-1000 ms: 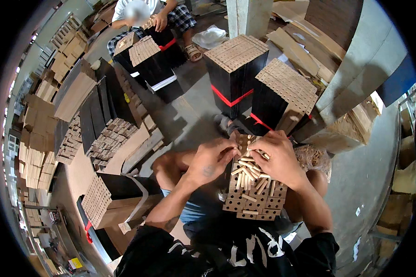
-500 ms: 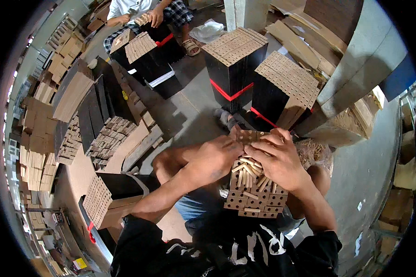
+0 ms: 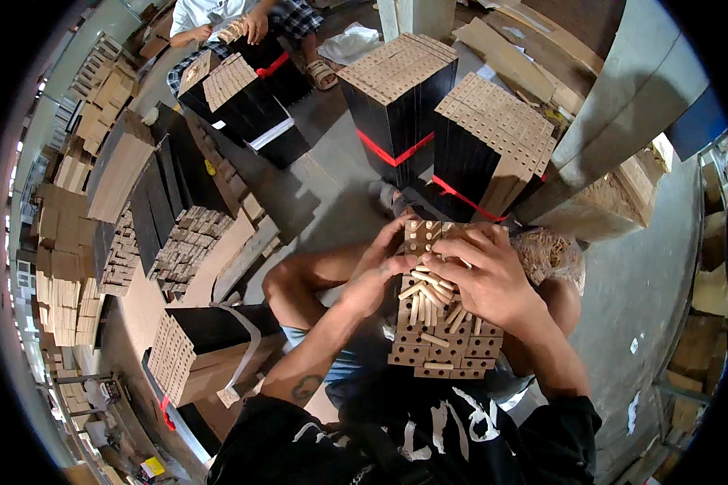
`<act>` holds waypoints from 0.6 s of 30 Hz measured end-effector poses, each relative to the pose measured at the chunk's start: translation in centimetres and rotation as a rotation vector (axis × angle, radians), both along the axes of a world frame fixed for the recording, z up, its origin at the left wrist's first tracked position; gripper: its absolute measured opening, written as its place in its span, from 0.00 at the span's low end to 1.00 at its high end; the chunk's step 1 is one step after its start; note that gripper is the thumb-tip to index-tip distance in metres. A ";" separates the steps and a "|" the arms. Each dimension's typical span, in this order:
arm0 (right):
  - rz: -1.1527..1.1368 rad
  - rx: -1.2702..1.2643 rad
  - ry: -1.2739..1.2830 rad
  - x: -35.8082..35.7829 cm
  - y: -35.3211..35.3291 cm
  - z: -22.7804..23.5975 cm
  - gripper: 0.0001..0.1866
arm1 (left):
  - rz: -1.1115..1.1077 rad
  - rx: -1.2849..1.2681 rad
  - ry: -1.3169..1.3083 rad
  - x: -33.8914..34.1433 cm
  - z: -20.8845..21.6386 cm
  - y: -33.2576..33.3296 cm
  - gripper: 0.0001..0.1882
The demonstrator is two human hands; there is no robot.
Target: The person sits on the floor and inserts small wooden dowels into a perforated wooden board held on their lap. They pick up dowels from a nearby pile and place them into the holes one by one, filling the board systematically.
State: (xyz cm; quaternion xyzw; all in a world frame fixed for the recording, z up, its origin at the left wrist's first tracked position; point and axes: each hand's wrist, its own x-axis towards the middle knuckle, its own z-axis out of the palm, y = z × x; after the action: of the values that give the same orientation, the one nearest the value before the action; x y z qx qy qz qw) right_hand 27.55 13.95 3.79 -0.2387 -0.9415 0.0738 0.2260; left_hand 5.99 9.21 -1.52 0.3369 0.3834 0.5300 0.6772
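Step in hand, I judge: seating dowels in the drilled blocks, set between the knees.
Left hand at the far-left edge, right hand curled over the dowels; I cannot tell whether either holds one. Next move likely calls for upright alignment.

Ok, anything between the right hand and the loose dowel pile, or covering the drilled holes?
Nothing visible between the right hand and the dowel pile; it is at the pile's far right. On the drilled blocks, the pile covers middle holes, and two single dowels lie flat nearer the body. Under the hand, can't tell.
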 end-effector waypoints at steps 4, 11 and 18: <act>-0.006 -0.047 -0.068 -0.1 0.1 1.2 0.23 | 0.036 0.031 0.083 0.5 -0.5 -0.1 0.38; -0.026 -0.154 0.021 1.1 1.1 3.1 0.20 | 0.056 0.098 0.143 0.6 -0.4 -0.5 0.39; -0.257 -0.161 -0.090 1.2 -0.4 2.7 0.12 | 0.160 -0.027 0.183 -2.0 -4.8 -3.6 0.31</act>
State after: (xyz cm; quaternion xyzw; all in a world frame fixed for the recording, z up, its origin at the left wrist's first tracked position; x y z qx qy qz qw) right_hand 28.78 13.54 6.44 -0.3775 -0.9035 0.1086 0.1714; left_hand 3.98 5.63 -6.34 0.3427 0.4764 0.5443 0.5994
